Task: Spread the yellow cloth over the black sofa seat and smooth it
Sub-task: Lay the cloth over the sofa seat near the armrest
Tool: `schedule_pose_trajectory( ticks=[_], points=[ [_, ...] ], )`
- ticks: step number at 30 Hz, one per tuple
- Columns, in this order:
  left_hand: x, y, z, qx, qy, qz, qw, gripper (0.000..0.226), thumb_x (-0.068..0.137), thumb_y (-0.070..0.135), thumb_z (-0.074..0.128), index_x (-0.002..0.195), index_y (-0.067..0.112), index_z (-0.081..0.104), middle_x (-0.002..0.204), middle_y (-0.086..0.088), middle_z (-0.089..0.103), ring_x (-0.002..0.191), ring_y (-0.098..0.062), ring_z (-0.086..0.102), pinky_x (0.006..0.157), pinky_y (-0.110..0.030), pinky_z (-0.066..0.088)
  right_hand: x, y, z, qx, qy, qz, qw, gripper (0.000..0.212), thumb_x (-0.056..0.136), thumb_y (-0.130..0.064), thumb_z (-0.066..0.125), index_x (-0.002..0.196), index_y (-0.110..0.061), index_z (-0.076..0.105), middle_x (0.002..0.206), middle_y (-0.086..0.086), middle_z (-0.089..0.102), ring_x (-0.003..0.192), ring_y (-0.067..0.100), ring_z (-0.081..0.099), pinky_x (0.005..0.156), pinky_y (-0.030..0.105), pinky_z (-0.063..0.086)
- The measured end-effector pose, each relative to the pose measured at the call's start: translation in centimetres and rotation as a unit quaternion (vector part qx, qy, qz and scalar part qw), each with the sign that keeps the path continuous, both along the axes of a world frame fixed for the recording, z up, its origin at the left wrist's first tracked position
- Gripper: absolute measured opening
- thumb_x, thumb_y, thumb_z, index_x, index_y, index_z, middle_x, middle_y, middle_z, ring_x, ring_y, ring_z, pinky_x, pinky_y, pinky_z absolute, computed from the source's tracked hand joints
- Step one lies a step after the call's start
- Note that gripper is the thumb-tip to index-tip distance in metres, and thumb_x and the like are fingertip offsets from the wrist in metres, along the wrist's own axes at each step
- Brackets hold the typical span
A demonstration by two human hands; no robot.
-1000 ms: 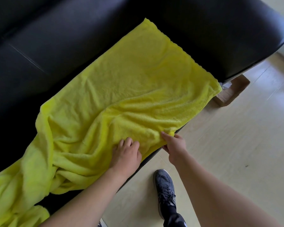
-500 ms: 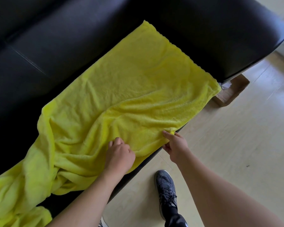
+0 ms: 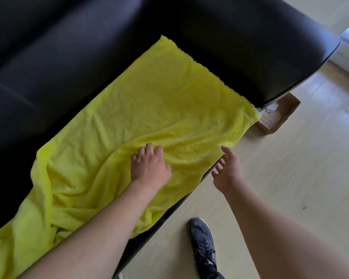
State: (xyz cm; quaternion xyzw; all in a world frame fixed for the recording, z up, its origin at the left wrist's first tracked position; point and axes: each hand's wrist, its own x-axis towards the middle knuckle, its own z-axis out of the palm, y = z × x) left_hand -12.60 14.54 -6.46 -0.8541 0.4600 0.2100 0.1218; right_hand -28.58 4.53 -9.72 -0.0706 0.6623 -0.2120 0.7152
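The yellow cloth [image 3: 159, 109] lies across the black sofa seat [image 3: 48, 81], flat toward the far right and bunched in folds toward the near left, where it hangs over the seat's front. My left hand [image 3: 148, 166] rests palm down on a raised wrinkle near the cloth's front edge, fingers slightly bent. My right hand [image 3: 228, 168] hovers just off the front edge of the cloth, fingers spread and holding nothing.
The sofa's black armrest [image 3: 290, 53] bounds the seat on the right. A brown cardboard box [image 3: 278, 115] sits on the pale wood floor [image 3: 290, 178] beside the sofa leg. My dark sneaker [image 3: 203, 244] stands close to the sofa front.
My right hand has let go of the cloth's front edge and opened. My left hand has slid forward onto the wrinkle. The view has shifted closer.
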Motion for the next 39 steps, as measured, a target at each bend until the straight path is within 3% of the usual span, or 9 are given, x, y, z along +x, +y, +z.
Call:
schedule_pose_trajectory(
  ticks=[4, 10, 15, 21, 24, 28, 31, 33, 39],
  points=[
    [1.8, -5.5, 0.7, 0.006, 0.01, 0.019, 1.0, 0.04, 0.088, 0.03, 0.047, 0.125, 0.015, 0.047, 0.129, -0.008, 0.045, 0.124, -0.03, 0.04, 0.098, -0.041, 0.035, -0.7, -4.7, 1.2, -0.012, -0.033, -0.064, 0.997, 0.021, 0.087, -0.04, 0.059, 0.087, -0.019, 0.06, 0.06, -0.007, 0.049, 0.054, 0.01, 0.045, 0.056, 0.023, 0.035],
    [3.9, -13.4, 2.6, 0.001, 0.047, -0.001, 0.999, 0.042, 0.092, 0.023, 0.042, 0.133, 0.016, 0.044, 0.139, -0.01, 0.042, 0.129, -0.032, 0.036, 0.104, -0.042, 0.034, -0.8, -10.6, 4.2, -0.045, -0.076, -0.074, 0.993, 0.033, 0.095, -0.039, 0.054, 0.121, -0.018, 0.054, 0.1, 0.005, 0.068, 0.091, 0.023, 0.066, 0.07, 0.037, 0.051],
    [5.0, -20.7, 3.5, -0.031, 0.151, -0.07, 0.986, 0.061, 0.086, 0.004, 0.037, 0.146, 0.018, 0.035, 0.153, -0.005, 0.031, 0.139, -0.027, 0.025, 0.113, -0.04, 0.028, 0.0, -13.1, 6.0, -0.129, -0.061, 0.007, 0.99, 0.009, 0.093, -0.022, 0.053, 0.098, -0.016, 0.056, 0.116, 0.018, 0.063, 0.106, 0.034, 0.063, 0.093, 0.047, 0.05],
    [4.9, -27.9, 5.0, -0.03, 0.189, -0.203, 0.96, 0.094, 0.075, -0.007, 0.041, 0.154, 0.032, 0.01, 0.162, 0.009, 0.008, 0.149, -0.02, -0.001, 0.121, -0.04, 0.006, 1.3, -14.4, 8.3, -0.199, -0.1, 0.004, 0.975, 0.031, 0.079, 0.008, 0.042, 0.096, -0.012, 0.059, 0.1, 0.014, 0.06, 0.091, 0.035, 0.061, 0.088, 0.053, 0.051],
    [4.7, -29.6, 4.3, 0.029, 0.149, -0.281, 0.948, 0.082, 0.078, 0.009, 0.053, 0.15, 0.035, 0.026, 0.162, 0.004, 0.009, 0.149, -0.02, -0.003, 0.121, -0.043, -0.005, 1.9, -14.6, 9.3, -0.175, -0.087, -0.016, 0.981, 0.048, 0.076, 0.009, 0.04, 0.11, -0.015, 0.063, 0.108, 0.012, 0.066, 0.097, 0.033, 0.063, 0.085, 0.049, 0.055],
    [5.1, -29.4, 4.1, 0.082, 0.112, -0.324, 0.936, 0.025, 0.079, 0.023, 0.052, 0.099, 0.025, 0.067, 0.116, -0.002, 0.063, 0.128, -0.024, 0.043, 0.12, -0.045, 0.0, 1.7, -14.3, 10.2, -0.134, -0.105, -0.049, 0.984, 0.035, 0.084, -0.003, 0.045, 0.109, -0.02, 0.064, 0.113, 0.01, 0.067, 0.104, 0.032, 0.063, 0.093, 0.051, 0.05],
    [7.0, -28.4, 6.5, 0.099, 0.151, -0.286, 0.941, 0.014, 0.08, 0.021, 0.05, 0.071, 0.016, 0.06, 0.077, -0.001, 0.063, 0.083, -0.027, 0.059, 0.089, -0.036, 0.048, 1.5, -13.5, 10.3, -0.098, -0.13, -0.054, 0.985, 0.025, 0.094, -0.023, 0.056, 0.117, -0.019, 0.063, 0.114, 0.009, 0.07, 0.104, 0.031, 0.067, 0.09, 0.05, 0.053],
    [9.0, -28.6, 8.8, 0.109, 0.051, -0.357, 0.926, 0.013, 0.08, 0.026, 0.049, 0.076, 0.017, 0.058, 0.086, -0.003, 0.066, 0.083, -0.028, 0.061, 0.072, -0.032, 0.049, 2.0, -12.2, 9.9, -0.072, -0.129, -0.059, 0.987, 0.026, 0.096, -0.024, 0.057, 0.121, -0.02, 0.063, 0.112, 0.009, 0.071, 0.101, 0.031, 0.069, 0.083, 0.049, 0.056],
    [13.2, -33.0, 11.5, 0.037, -0.248, -0.454, 0.855, 0.018, 0.087, 0.024, 0.037, 0.1, 0.019, 0.048, 0.102, -0.006, 0.066, 0.095, -0.027, 0.057, 0.086, -0.039, 0.03, 2.9, -10.7, 7.4, 0.009, -0.106, -0.112, 0.988, 0.027, 0.096, -0.025, 0.058, 0.122, -0.027, 0.051, 0.113, 0.007, 0.062, 0.102, 0.033, 0.064, 0.086, 0.054, 0.054]
  ],
)
